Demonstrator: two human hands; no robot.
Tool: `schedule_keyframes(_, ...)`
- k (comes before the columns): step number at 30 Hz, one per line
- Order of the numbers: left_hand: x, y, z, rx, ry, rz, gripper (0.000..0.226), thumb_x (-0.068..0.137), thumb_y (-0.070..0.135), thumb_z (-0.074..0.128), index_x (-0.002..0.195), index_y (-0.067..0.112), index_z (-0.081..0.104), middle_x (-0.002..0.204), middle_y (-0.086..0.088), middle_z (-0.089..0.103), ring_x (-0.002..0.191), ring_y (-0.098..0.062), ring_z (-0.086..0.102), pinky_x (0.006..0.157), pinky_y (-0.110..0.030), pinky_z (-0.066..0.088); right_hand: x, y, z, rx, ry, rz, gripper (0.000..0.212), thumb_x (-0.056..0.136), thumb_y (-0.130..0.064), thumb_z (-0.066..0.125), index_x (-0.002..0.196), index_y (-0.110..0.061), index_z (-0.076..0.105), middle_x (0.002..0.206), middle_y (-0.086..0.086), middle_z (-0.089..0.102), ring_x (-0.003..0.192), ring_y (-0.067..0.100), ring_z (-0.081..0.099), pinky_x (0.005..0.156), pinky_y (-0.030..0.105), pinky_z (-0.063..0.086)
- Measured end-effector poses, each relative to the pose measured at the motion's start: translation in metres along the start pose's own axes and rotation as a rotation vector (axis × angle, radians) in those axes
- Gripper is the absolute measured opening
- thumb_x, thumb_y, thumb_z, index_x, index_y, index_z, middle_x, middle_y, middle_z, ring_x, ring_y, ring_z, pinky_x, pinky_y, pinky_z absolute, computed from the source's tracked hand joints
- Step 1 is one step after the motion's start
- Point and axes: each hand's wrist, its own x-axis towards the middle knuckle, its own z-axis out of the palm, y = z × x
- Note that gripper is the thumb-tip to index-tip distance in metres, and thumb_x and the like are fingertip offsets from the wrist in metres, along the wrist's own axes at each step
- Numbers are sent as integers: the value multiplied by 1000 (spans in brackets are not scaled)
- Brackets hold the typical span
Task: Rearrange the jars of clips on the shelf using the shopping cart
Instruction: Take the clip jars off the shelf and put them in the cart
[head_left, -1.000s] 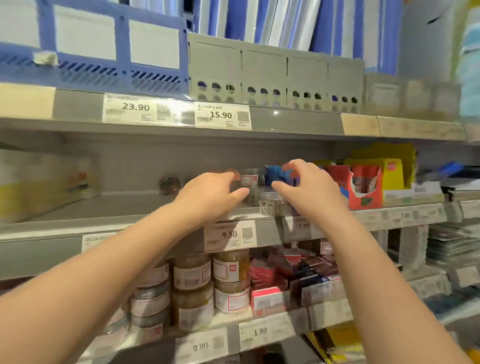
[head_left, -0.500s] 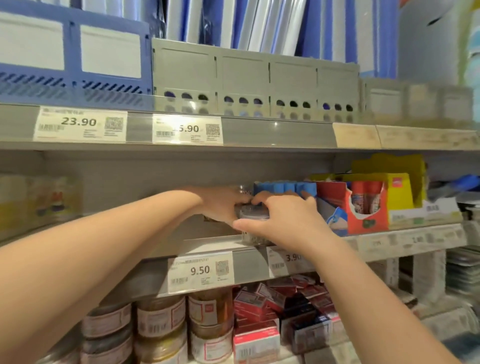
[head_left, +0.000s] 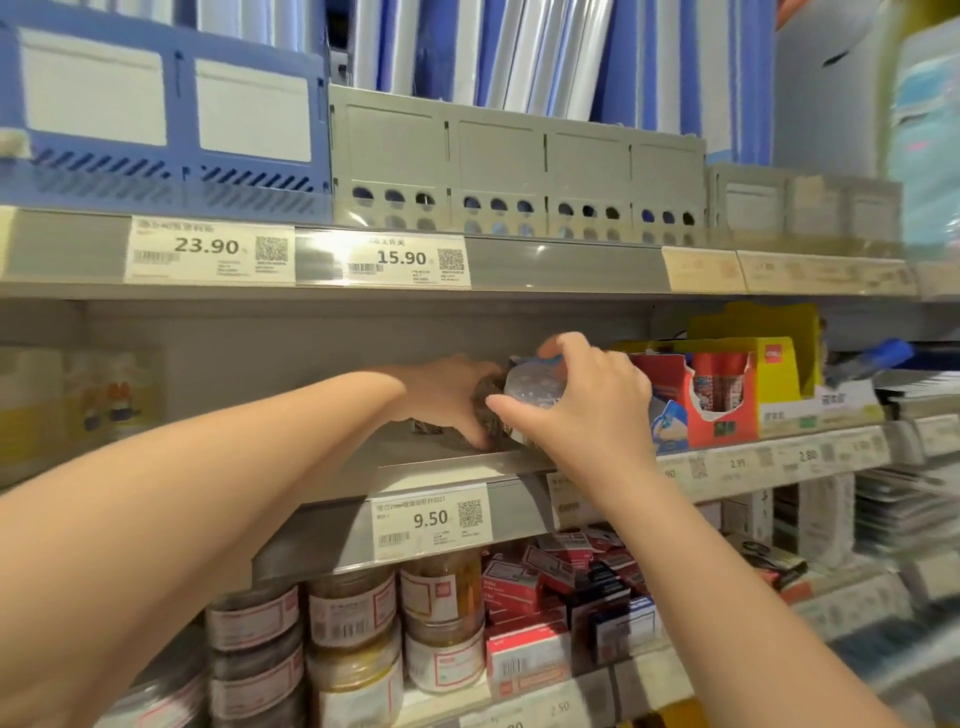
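Observation:
Both my hands reach onto the middle shelf (head_left: 447, 462). My right hand (head_left: 582, 400) grips a clear jar of clips (head_left: 532, 387) by its lid, tilted so the lid faces me. My left hand (head_left: 449, 395) is just left of it, fingers curled down around another jar (head_left: 488, 415) of dark clips that is mostly hidden behind the hand. On the shelf below stand several labelled jars of clips (head_left: 353, 613), stacked two high. The shopping cart is not in view.
Red and yellow display boxes (head_left: 722, 395) stand right of my hands on the same shelf. Grey file organisers (head_left: 514, 166) and a blue one (head_left: 161, 119) fill the top shelf. Small red boxes (head_left: 550, 587) lie beside the lower jars. The middle shelf's left part holds blurred packages (head_left: 78, 400).
My right hand has lifted and tilted the clear jar, its lid now facing me. My left hand has stayed by the jars, curling lower. The camera has shifted slightly.

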Motion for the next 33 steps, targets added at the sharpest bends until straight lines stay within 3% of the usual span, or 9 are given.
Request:
schedule_keyframes(3, -16, -5, -10, -170, 76, 0, 62, 75, 21, 72, 131, 23, 46, 125, 2, 47, 105, -17, 48, 88, -28, 42, -6, -11, -12, 95, 130, 31, 60, 68, -57, 69, 113, -23, 48, 100, -8, 51, 101, 17, 51, 97, 37, 35)
schedule_keyframes(6, -36, -11, -18, -406, 86, -12, 50, 82, 22, 68, 128, 20, 50, 123, 5, 50, 106, -11, 47, 89, -21, 37, -20, -29, -30, 81, 133, 53, 60, 70, -53, 70, 116, -23, 45, 100, -10, 41, 94, 11, 46, 94, 42, 42)
schedule_keyframes(9, -65, -2, -11, -402, 203, -56, 48, 78, 33, 68, 123, 23, 53, 108, 6, 55, 101, -13, 54, 77, -21, 37, -42, -48, -46, 56, 131, 77, 60, 72, -52, 70, 118, -24, 43, 103, -10, 40, 91, 7, 42, 84, 33, 44)
schedule_keyframes(12, -93, 13, 3, -392, 311, 72, 63, 75, 34, 70, 133, 29, 44, 126, 0, 52, 117, -18, 49, 81, -21, 33, -68, -62, -64, 24, 147, 129, 61, 71, -52, 70, 118, -27, 42, 107, -9, 42, 89, 5, 40, 72, 24, 36)
schedule_keyframes(18, -147, 64, 34, -525, 375, 224, 61, 74, 32, 72, 130, 27, 48, 123, -4, 50, 116, -19, 47, 80, -17, 27, -139, -59, -122, -47, 178, 289, 60, 71, -50, 71, 119, -28, 44, 109, -10, 41, 94, 2, 38, 75, 23, 35)
schedule_keyframes(23, -184, 141, 85, -779, 314, 286, 60, 73, 37, 74, 126, 28, 49, 122, 0, 48, 115, -13, 45, 77, -12, 25, -214, -29, -180, -90, 245, 469, 57, 72, -45, 73, 119, -28, 44, 111, -11, 41, 99, 2, 39, 78, 22, 33)
schedule_keyframes(30, -218, 295, 165, -889, 167, 382, 63, 72, 41, 73, 128, 25, 49, 122, -2, 50, 116, -17, 45, 86, -20, 30, -314, 55, -265, -223, 304, 686, 60, 71, -44, 75, 119, -27, 45, 111, -11, 41, 97, 1, 41, 77, 19, 33)
schedule_keyframes(33, -225, 367, 204, -916, 72, 396, 62, 72, 38, 73, 127, 23, 49, 122, -5, 51, 114, -20, 45, 82, -18, 29, -351, 102, -306, -303, 301, 768, 62, 70, -45, 75, 121, -24, 46, 115, -6, 44, 91, -2, 39, 70, 15, 29)
